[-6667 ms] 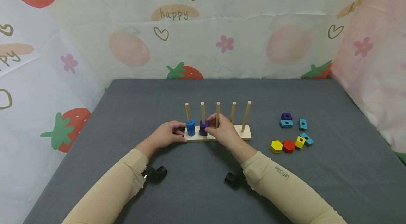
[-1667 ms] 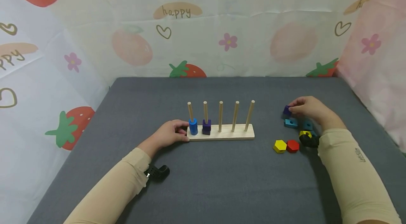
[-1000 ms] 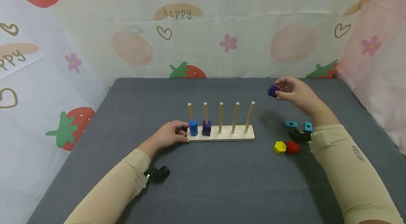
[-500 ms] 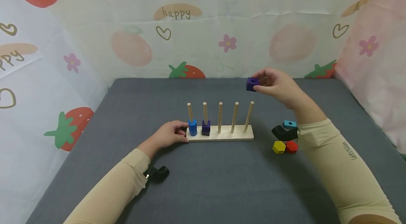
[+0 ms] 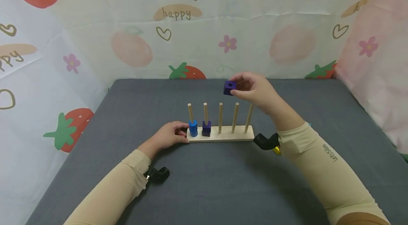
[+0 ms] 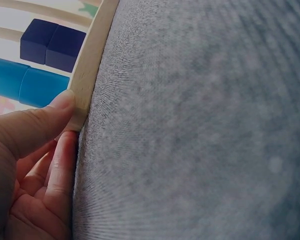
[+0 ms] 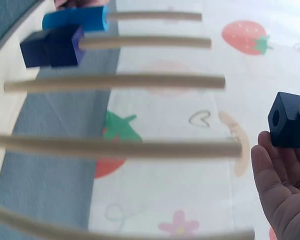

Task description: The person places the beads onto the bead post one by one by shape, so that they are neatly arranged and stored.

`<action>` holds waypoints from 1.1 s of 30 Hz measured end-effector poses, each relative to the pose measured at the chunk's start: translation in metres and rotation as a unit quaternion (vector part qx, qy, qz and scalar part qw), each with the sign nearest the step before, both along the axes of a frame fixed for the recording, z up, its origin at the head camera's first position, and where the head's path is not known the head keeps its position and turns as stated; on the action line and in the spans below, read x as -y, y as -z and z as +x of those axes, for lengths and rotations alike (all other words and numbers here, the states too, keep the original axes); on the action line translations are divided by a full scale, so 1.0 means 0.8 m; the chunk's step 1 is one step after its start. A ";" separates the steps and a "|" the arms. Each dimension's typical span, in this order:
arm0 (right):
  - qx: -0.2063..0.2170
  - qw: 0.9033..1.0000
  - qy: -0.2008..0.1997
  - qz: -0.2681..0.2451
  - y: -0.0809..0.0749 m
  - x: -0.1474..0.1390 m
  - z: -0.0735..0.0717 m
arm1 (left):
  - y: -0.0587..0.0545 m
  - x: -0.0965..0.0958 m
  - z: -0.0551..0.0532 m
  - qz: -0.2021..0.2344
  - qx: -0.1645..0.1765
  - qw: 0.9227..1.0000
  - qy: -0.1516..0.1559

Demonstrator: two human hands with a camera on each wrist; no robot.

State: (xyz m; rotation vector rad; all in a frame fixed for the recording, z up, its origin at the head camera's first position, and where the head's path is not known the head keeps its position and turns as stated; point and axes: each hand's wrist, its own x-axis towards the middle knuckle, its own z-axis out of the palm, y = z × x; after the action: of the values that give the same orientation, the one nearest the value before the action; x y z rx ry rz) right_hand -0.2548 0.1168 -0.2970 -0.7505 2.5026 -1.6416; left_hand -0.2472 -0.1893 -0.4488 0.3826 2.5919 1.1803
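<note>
In the head view my right hand (image 5: 255,88) pinches a purple square block (image 5: 227,89) with a hole through it, above and behind the pegs. The right wrist view shows this block (image 7: 287,120) between thumb and fingers, clear of every peg. My left hand (image 5: 170,133) grips the left end of the wooden peg board (image 5: 227,138), its thumb (image 6: 62,102) against the edge. Blue cylinders (image 5: 193,128), two stacked, sit on the leftmost peg. On the second peg are two purple blocks (image 5: 206,128). The other pegs are bare.
A yellow hexagonal block (image 5: 277,150) shows partly beneath the right wrist camera (image 5: 266,141). A sliver of a teal block (image 5: 310,124) peeks out behind the right sleeve (image 5: 318,157), which hides the other loose blocks. Grey cloth (image 5: 204,189) covers the table.
My right hand has picked up the purple block from the loose blocks at the right and carried it up and leftward over the pegs. The left hand stays on the board's end.
</note>
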 end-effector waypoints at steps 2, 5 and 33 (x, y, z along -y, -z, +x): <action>0.009 1.000 -0.005 -0.003 0.002 0.008 0.001 | 0.000 0.000 0.000 -0.001 0.000 1.000 -0.001; 0.018 1.000 -0.010 -0.004 0.005 0.020 0.004 | -0.001 0.000 0.000 -0.001 0.002 1.000 -0.003; 0.054 0.997 0.015 0.055 0.026 0.078 0.018 | 0.003 0.001 -0.002 -0.004 0.001 1.000 -0.002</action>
State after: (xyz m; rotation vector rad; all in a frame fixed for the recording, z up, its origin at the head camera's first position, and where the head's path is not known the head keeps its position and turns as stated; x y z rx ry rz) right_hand -0.2405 0.0544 -0.3176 -0.5985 2.5163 -1.4968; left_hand -0.2485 -0.1903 -0.4513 0.3740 2.5969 1.1701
